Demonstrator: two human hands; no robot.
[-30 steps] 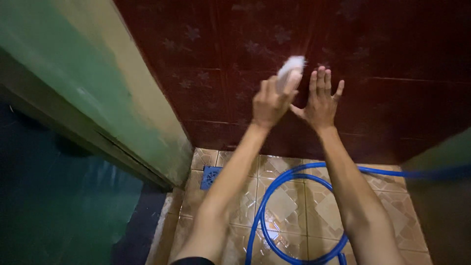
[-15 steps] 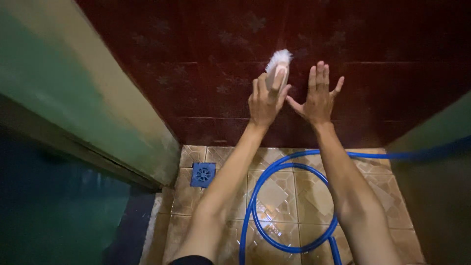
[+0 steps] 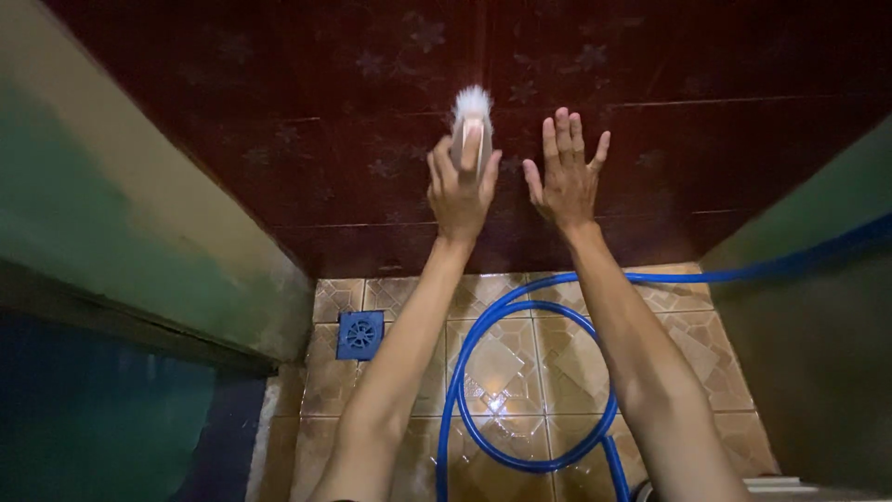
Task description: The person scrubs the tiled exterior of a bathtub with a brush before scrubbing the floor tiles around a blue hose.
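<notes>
My left hand (image 3: pixel 459 186) grips a white scrub brush (image 3: pixel 471 113) and presses its bristles against the dark red tiled wall (image 3: pixel 307 139) ahead. My right hand (image 3: pixel 562 177) is flat on the same wall just to the right of the brush, fingers spread and pointing up, holding nothing. Both forearms reach forward over the floor.
A blue hose (image 3: pixel 520 372) lies coiled on the wet patterned floor tiles (image 3: pixel 502 363) under my arms and runs off to the right. A blue square drain cover (image 3: pixel 360 335) sits in the floor's left corner. A green painted wall (image 3: pixel 111 232) stands at the left.
My left hand has moved the brush leftward and slightly up along the wall. My right hand stayed flat on the tiles while the view shifted left.
</notes>
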